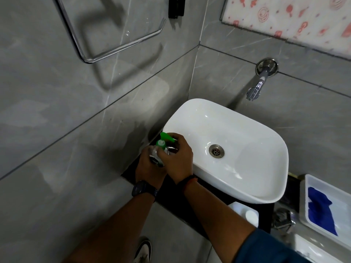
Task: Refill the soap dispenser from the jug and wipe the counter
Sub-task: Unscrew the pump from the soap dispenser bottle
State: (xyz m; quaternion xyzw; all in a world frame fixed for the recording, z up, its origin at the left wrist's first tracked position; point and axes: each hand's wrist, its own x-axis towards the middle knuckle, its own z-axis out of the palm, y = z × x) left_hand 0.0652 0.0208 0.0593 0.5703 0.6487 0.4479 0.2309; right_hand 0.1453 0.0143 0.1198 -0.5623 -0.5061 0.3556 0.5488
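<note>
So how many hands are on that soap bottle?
2. The left hand grips the soap dispenser by its body, on the wall side; the right hand holds the neck under its green pump, on the sink side.

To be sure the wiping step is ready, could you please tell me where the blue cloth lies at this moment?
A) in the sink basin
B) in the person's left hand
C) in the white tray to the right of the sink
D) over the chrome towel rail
C: the blue cloth lies in the white tray right of the sink, while the left hand and right hand hold the soap dispenser.
</note>
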